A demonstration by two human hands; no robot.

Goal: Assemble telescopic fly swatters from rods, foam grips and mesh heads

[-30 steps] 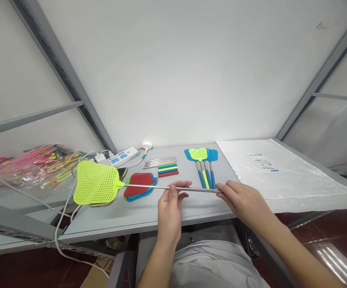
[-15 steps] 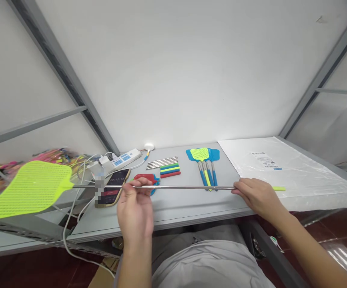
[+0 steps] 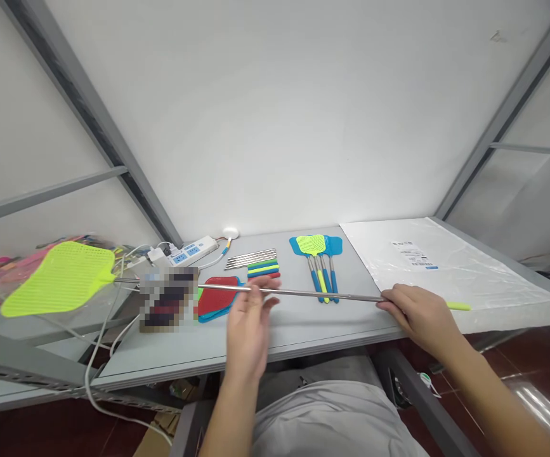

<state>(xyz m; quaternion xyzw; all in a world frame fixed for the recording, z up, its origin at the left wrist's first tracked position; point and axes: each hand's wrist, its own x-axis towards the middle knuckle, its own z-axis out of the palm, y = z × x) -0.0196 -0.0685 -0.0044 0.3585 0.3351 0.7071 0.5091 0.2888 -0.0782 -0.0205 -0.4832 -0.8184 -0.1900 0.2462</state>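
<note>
A long fly swatter with a yellow-green mesh head [image 3: 60, 279] spans the view above the desk, its thin metal rod [image 3: 313, 293] extended. My right hand [image 3: 420, 317] is closed around the handle end, and the yellow-green grip tip [image 3: 458, 306] sticks out beyond it. Farther along, my left hand [image 3: 250, 324] holds the rod between thumb and fingers, slightly blurred. Behind the rod lie several assembled swatters [image 3: 320, 270] with blue and yellow handles. Red and blue swatter heads [image 3: 218, 297] are stacked left of my left hand, with coloured grips [image 3: 263, 268] and metal rods [image 3: 250, 259] beyond.
A pixelated phone [image 3: 169, 301] rests on the desk [image 3: 189, 349] at left, near a white power strip [image 3: 193, 249] with cables. White plastic packaging [image 3: 398, 254] with a label covers the right side. Bagged colourful items [image 3: 22, 273] sit at far left beside the metal frame [image 3: 146, 197].
My left hand has slid right along the rod, toward my right hand. The swatter head has shifted right and tilted up a little, uncovering more of the red head; the view has moved slightly.
</note>
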